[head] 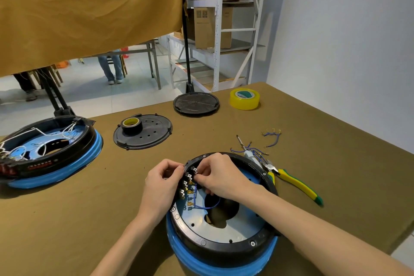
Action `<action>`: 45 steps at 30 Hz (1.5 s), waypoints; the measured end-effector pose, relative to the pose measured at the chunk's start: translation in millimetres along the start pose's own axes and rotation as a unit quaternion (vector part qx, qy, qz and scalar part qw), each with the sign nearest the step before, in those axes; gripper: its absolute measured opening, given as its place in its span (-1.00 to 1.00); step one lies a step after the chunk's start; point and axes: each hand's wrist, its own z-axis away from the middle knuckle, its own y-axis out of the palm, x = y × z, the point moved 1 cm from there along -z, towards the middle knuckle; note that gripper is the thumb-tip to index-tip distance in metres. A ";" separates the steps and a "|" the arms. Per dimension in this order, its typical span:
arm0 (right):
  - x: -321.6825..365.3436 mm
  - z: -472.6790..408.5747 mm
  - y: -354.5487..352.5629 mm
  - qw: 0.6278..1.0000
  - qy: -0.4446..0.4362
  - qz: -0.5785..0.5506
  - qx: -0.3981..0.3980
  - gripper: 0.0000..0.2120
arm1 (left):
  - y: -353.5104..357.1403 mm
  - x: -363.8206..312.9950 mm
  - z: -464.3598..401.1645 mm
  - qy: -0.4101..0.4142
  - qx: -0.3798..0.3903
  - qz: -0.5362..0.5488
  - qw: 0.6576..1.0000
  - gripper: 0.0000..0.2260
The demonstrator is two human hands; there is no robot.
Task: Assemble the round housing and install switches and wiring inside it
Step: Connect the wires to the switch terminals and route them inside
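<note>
This is a workshop or small assembly room. A worktop covered in olive-brown cloth [313, 186] carries yellow-and-green-handled pliers [295, 182] near its right edge, loose blue wire leads with brass terminals [272, 135], a roll of yellow tape [244, 98] near the far edge, and black round plastic cover plates [142, 134]. Beyond the far edge stand white slotted metal shelving [216, 29] holding brown cardboard boxes [205, 27], a grey tiled floor [89, 87] and a hanging mustard cloth sheet [89, 6].
</note>
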 end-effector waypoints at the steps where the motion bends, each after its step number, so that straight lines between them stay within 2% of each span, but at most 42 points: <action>1: 0.4 1.2 -0.2 1.000 -0.003 0.002 -0.002 -0.93 | 0.2 -0.9 0.3 -0.002 0.001 0.001 1.000 -0.87; 6: 0.8 10.7 -6.5 0.995 -0.058 0.042 -0.068 -0.89 | -0.7 -3.8 0.4 -0.008 0.000 -0.003 1.000 -0.87; 9: 5.6 18.1 -5.2 0.991 -0.097 0.087 -0.034 -0.89 | -1.0 -4.2 0.7 -0.009 0.002 -0.004 1.000 -0.87; 17: 10.5 15.2 -3.8 0.990 -0.065 0.125 -0.012 -0.86 | 0.5 -3.4 -2.2 -0.014 -0.009 -0.004 1.000 -0.85; 27: 0.1 7.5 -12.1 0.996 -0.049 0.069 0.033 -0.94 | -1.8 -2.0 -4.6 0.000 0.006 -0.016 1.000 -0.85; 36: -0.9 12.7 -7.0 0.989 -0.091 0.113 0.011 -0.93 | -1.5 -2.2 -4.2 0.000 0.009 -0.011 1.000 -0.85; 45: 4.6 14.8 -4.6 0.990 -0.068 0.122 -0.010 -0.90 | -1.8 -1.3 -2.3 -0.001 -0.008 -0.011 1.000 -0.85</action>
